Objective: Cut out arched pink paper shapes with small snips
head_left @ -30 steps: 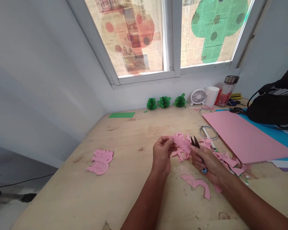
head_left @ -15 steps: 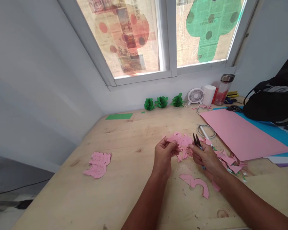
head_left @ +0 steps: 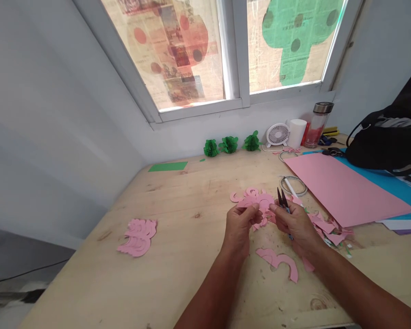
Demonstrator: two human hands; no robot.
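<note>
My left hand (head_left: 241, 224) is closed on a pink paper cutout (head_left: 265, 199), pinched between thumb and fingers. In my right hand (head_left: 294, 224) a pair of scissors (head_left: 283, 199) is gripped, blades slightly apart and pointing up. The thumb and a fingertip of that hand also meet the cutout's right edge. Behind and beneath lies a pile of pink paper scraps (head_left: 235, 197), partly hidden by my hands. A curved pink strip (head_left: 277, 261) rests on the table in front of me. Stacked pink cutouts (head_left: 139, 237) lie off to the left.
Pink sheets (head_left: 349, 189) lie on blue paper at right, beside a black bag (head_left: 387, 141). Wire rings and a white pen (head_left: 292, 188) are near my right hand. Along the wall stand green paper ornaments (head_left: 229, 144), a small fan (head_left: 277, 135) and a glass bottle (head_left: 318, 125).
My left hand has shifted slightly right with the pink cutout, closer to my right hand. More of the scrap pile shows at its left. The view has tilted a little.
</note>
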